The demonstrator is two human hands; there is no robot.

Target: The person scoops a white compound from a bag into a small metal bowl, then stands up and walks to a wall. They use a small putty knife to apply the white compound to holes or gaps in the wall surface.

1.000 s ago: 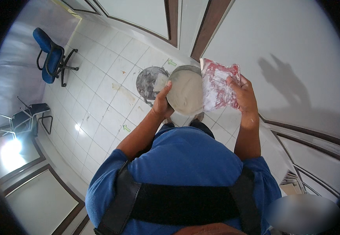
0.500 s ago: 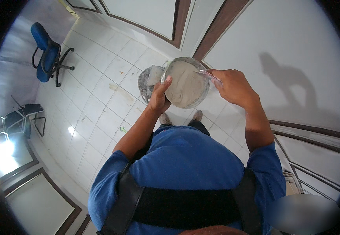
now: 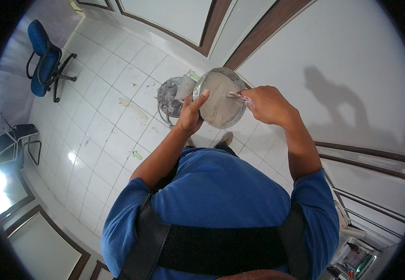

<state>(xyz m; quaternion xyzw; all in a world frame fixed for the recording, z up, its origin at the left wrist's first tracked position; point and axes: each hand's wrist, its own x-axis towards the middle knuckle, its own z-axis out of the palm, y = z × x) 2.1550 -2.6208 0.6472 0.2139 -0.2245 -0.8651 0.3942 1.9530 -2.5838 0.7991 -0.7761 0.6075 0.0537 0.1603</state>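
A round, metal-looking bowl (image 3: 233, 117) holds a thick beige-grey paste (image 3: 216, 95) with a smeared, uneven surface. My left hand (image 3: 193, 112) grips its left rim, thumb over the edge and fingers underneath. From the right, my right hand (image 3: 269, 105) is closed round a thin flat-bladed tool that looks like a putty knife (image 3: 241, 97). Its blade reaches over the rim and meets or hovers just above the paste; I cannot tell which. The handle is mostly hidden in my fist.
Left of the bowl stands a stained round stool (image 3: 169, 98) bearing a whitish piece (image 3: 185, 87). A blue swivel chair (image 3: 46, 60) and a dark metal-framed chair (image 3: 18, 135) are farther left. A white panelled wall (image 3: 352, 60) rises close on my right. Tiles (image 3: 106, 107) cover the floor.
The putty knife has shifted left and down, farther over the paste, with my right hand. The stool and chairs appear farther left as my view has turned slightly.
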